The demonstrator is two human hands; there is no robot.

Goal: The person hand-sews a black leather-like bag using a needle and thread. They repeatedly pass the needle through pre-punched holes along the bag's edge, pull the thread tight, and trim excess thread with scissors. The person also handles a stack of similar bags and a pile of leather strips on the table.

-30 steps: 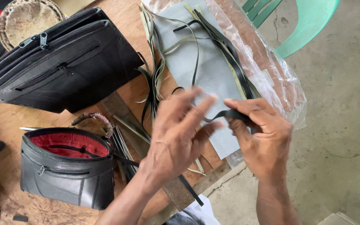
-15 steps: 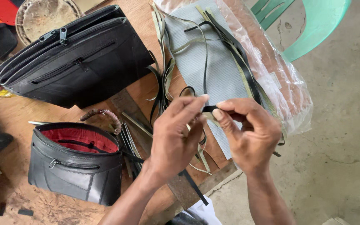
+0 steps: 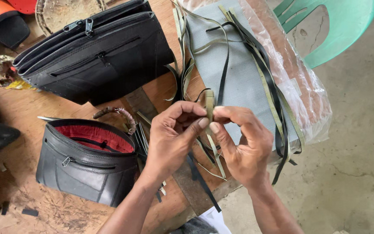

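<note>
Step in hand, as I read it: working a narrow olive strip [image 3: 209, 104] between both hands. Left hand [image 3: 172, 134] and right hand [image 3: 239, 143] are both pinched shut on it, thumbs against forefingers, strip standing upright above the worktop [image 3: 66, 208]. Next move needs a steady pinch. Strip looks thin, flat, floppy; more strips [image 3: 243, 47] lie at 12 o'clock.

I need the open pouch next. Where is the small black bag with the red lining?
In the head view, the small black bag with the red lining stands on the wooden table at lower left, beside the left hand and below the large black zippered bag.
</note>
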